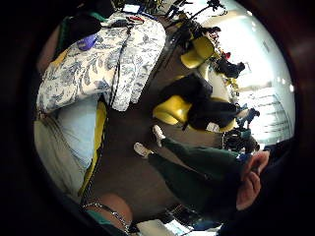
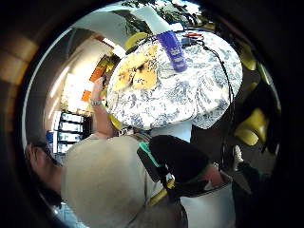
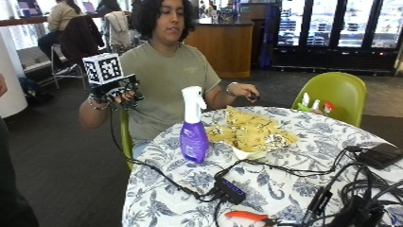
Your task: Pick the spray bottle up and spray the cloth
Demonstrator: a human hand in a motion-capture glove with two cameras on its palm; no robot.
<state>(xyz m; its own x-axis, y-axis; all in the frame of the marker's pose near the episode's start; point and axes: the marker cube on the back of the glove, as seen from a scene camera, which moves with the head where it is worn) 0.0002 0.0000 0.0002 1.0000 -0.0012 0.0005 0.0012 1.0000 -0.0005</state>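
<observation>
Spray bottle (image 3: 194, 126) of purple plastic stands upright beside crumpled yellow cloth (image 3: 252, 132); raised gloved right hand (image 3: 116, 92), fingers loosely curled, holds nothing.

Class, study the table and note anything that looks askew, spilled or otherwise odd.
Nothing is spilled or tipped: the spray bottle stands upright on the table. The yellow cloth lies crumpled rather than flat, and black cables sprawl across the tablecloth.

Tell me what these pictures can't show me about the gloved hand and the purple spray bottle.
- Gloved right hand, outside view: marker block covers most of it, so the finger pose is unclear.
- Purple spray bottle with white trigger, outside view: label too small to read.
- Yellow patterned cloth, outside view: its far edge is hidden by its own folds.
</observation>
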